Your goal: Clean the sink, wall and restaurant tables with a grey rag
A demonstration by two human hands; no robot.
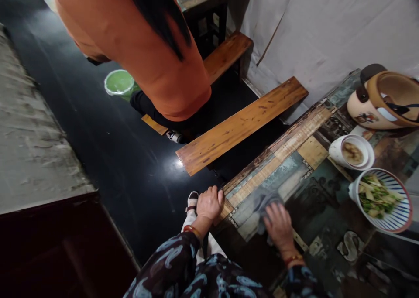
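Observation:
My left hand (210, 204) rests at the table's near left corner, its fingers bent over the edge. On the patchwork-patterned table (288, 176), my right hand (280, 229) presses on a crumpled grey cloth (264, 206). The cloth bunches out past the fingertips, and both it and the hand are slightly blurred. To the right of that hand stands a blue-striped bowl (401, 206) of chopped green vegetables. Just behind it are stacked white bowls (337, 152) with pale food in some liquid.
A beige pot (366, 108) with a dark utensil stands at the table's far right. Alongside the table runs a wooden bench (242, 125). Beyond it a person in an orange top (140, 49) sits near a green bucket (119, 83) on the dark floor.

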